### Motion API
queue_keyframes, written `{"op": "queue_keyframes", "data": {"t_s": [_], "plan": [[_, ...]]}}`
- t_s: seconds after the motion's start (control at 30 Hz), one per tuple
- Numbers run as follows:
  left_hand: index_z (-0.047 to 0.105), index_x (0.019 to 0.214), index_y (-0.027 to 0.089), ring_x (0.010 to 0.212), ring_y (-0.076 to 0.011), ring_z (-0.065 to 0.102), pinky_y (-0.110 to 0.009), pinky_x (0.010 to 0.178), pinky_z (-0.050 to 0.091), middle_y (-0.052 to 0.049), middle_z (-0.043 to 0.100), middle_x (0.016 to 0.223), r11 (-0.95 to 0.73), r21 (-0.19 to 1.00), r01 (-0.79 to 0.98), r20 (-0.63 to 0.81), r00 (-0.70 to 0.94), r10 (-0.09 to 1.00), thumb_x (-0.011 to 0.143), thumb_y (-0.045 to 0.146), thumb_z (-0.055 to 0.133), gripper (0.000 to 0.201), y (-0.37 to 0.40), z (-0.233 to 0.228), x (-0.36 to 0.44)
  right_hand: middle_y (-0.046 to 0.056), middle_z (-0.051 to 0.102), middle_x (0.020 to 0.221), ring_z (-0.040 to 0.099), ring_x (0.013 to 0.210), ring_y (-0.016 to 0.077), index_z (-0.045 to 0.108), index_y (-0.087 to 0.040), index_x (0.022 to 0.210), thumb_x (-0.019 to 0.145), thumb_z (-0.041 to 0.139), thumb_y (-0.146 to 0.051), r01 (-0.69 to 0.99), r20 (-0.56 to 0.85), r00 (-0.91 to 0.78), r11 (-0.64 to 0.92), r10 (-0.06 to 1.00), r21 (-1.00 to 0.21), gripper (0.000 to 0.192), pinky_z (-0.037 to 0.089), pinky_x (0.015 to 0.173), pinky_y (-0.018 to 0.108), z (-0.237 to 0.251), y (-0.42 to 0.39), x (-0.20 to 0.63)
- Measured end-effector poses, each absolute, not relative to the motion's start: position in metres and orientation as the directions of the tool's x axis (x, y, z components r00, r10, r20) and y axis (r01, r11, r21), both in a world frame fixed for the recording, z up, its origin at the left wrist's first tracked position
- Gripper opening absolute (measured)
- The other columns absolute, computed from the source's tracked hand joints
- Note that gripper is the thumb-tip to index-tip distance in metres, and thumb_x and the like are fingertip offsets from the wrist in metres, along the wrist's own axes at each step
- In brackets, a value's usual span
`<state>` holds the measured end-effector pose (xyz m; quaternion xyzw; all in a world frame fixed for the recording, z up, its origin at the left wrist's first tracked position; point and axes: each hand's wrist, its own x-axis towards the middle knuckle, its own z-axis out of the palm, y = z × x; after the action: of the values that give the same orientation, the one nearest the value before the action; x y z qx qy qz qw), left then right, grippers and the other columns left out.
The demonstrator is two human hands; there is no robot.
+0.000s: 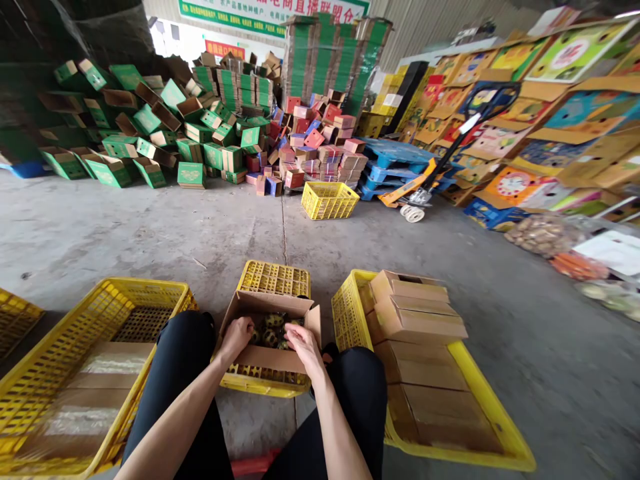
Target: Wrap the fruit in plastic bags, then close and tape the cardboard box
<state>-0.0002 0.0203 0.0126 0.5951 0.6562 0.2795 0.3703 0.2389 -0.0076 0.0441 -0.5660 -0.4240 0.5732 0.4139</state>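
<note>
From the head camera, looking down past the person's knees: an open cardboard box (270,333) sits on top of a yellow crate (274,279) on the concrete floor (150,227), right between the legs; inside it lie round dark green fruits (273,330) with pale patches, packed close together. The left hand (235,335) rests at the box's near left edge, fingers (245,327) curled down into the box beside the fruit; whether they have hold of a piece I cannot tell. The right hand (303,343) lies over the near right edge, fingers (293,330) bent and touching the fruit or the cardboard just beside it; its grip is likewise unclear, though neither hand is spread wide.

To the left stands a large yellow crate (100,313) with flattened cardboard (90,380) in its bottom; to the right another yellow crate (490,413) carries a row of closed brown cartons (415,320), stacked leaning one on the next.

Farther off, a small yellow basket (330,200) stands alone on the floor; behind it a heap of green boxes (150,133) and a pile of pink and red ones (320,147); a pallet jack (425,187) stands near blue pallets (395,160); colourful flat cartons (550,100) are stacked along the right wall.
</note>
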Motion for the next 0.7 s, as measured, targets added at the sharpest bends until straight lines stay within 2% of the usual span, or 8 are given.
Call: {"op": "queue_keyframes", "data": {"t_s": [0.17, 0.27, 0.33, 0.43, 0.57, 0.63, 0.7], "plan": [[0.075, 0.09, 0.021, 0.095, -0.024, 0.07, -0.029, 0.085, 0.05, -0.006, 0.077, 0.095, 0.022, 0.902, 0.431, -0.033, 0.017, 0.999, 0.089, 0.028, 0.061, 0.016, 0.02, 0.039, -0.003, 0.011, 0.077, 0.123, 0.072, 0.115, 0.0329, 0.08, -0.024, 0.111, 0.072, 0.084, -0.058, -0.036, -0.329, -0.031, -0.33, 0.944, -0.943, 0.052, 0.061, 0.095, 0.045, 0.056, -0.01, 0.237], [0.074, 0.097, 0.021, 0.093, -0.0233, 0.069, -0.028, 0.078, 0.052, -0.006, 0.077, 0.101, 0.084, 0.993, 0.084, -0.09, 0.064, 0.994, 0.09, 0.045, 0.065, 0.027, 0.014, 0.048, 0.004, 0.011, 0.075, 0.127, 0.07, 0.119, 0.0319, 0.078, -0.025, 0.117, 0.074, 0.084, -0.057, -0.077, -0.356, -0.049, -0.359, 0.933, -0.93, 0.054, 0.062, 0.091, 0.043, 0.063, -0.01, 0.234], [0.072, 0.097, 0.02, 0.089, -0.0214, 0.069, -0.027, 0.073, 0.053, -0.007, 0.076, 0.105, 0.183, 0.965, -0.185, -0.165, 0.111, 0.98, 0.085, 0.053, 0.072, 0.035, 0.011, 0.05, 0.011, 0.011, 0.078, 0.118, 0.073, 0.111, 0.0306, 0.078, -0.023, 0.115, 0.073, 0.084, -0.059, -0.098, -0.346, -0.06, -0.351, 0.936, -0.931, 0.056, 0.064, 0.086, 0.041, 0.067, -0.011, 0.232], [0.072, 0.104, 0.02, 0.091, -0.0196, 0.069, -0.025, 0.072, 0.054, -0.009, 0.074, 0.116, 0.253, 0.889, -0.381, -0.202, 0.168, 0.965, 0.078, 0.055, 0.081, 0.044, 0.008, 0.048, 0.021, 0.009, 0.078, 0.1, 0.074, 0.095, 0.0265, 0.079, -0.019, 0.104, 0.067, 0.087, -0.064, -0.124, -0.314, -0.058, -0.319, 0.948, -0.94, 0.059, 0.066, 0.078, 0.038, 0.07, -0.01, 0.231], [0.069, 0.127, 0.023, 0.103, -0.0234, 0.069, -0.028, 0.076, 0.057, -0.01, 0.071, 0.123, 0.328, 0.859, -0.394, -0.274, 0.188, 0.943, 0.076, 0.059, 0.084, 0.065, 0.008, 0.045, 0.024, 0.005, 0.073, 0.084, 0.071, 0.082, 0.0228, 0.078, -0.019, 0.091, 0.06, 0.087, -0.071, -0.099, -0.266, -0.03, -0.268, 0.963, -0.958, 0.061, 0.066, 0.067, 0.035, 0.071, -0.008, 0.233], [0.071, 0.126, 0.021, 0.101, -0.0241, 0.069, -0.03, 0.076, 0.059, -0.01, 0.072, 0.118, 0.347, 0.868, -0.356, -0.313, 0.151, 0.938, 0.073, 0.062, 0.085, 0.068, 0.008, 0.044, 0.024, 0.004, 0.072, 0.082, 0.07, 0.08, 0.0222, 0.077, -0.019, 0.088, 0.059, 0.087, -0.073, -0.081, -0.238, -0.006, -0.238, 0.971, -0.968, 0.062, 0.065, 0.066, 0.034, 0.071, -0.008, 0.233], [0.074, 0.115, 0.018, 0.092, -0.0227, 0.07, -0.031, 0.073, 0.06, -0.009, 0.074, 0.106, 0.337, 0.882, -0.33, -0.325, 0.09, 0.941, 0.07, 0.065, 0.086, 0.067, 0.008, 0.042, 0.025, 0.004, 0.072, 0.08, 0.07, 0.076, 0.0216, 0.077, -0.019, 0.086, 0.059, 0.086, -0.074, -0.067, -0.222, 0.008, -0.221, 0.975, -0.973, 0.062, 0.065, 0.066, 0.033, 0.07, -0.007, 0.233]]}}
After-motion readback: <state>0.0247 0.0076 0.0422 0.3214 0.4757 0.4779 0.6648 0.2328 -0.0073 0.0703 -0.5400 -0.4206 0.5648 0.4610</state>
